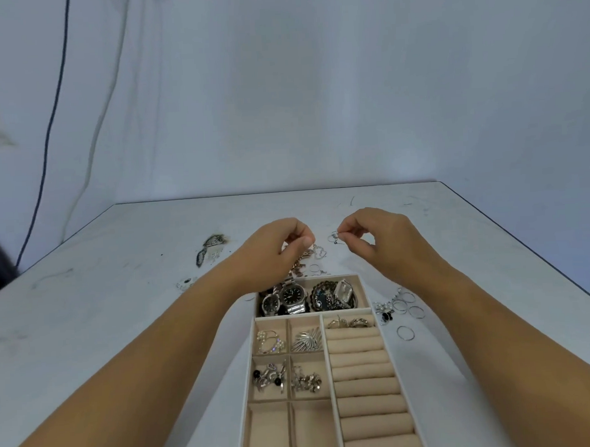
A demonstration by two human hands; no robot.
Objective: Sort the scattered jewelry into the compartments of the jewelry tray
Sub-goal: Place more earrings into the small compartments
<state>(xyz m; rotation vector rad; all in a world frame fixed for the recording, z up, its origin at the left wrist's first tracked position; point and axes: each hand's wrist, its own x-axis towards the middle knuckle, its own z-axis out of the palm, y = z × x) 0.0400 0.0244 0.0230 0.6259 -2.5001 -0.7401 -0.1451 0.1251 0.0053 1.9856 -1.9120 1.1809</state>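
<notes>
A beige jewelry tray [327,374] lies in front of me on the white table. Its far compartment holds watches [291,296] and dark bracelets [334,295]. Small square compartments hold earrings and brooches, and two rings [350,322] sit at the top of the ring rolls. Beyond the tray, my left hand [281,246] pinches a link chain bracelet [300,265] that hangs down to the table. My right hand [372,235] pinches a small thin silver piece [334,236] just above the table.
Several thin silver rings [407,306] and a black-stone piece [387,315] lie right of the tray. Small rings [316,269] lie behind it. More small jewelry [212,249] lies on the left of the table. A dark cable [46,139] hangs at the left.
</notes>
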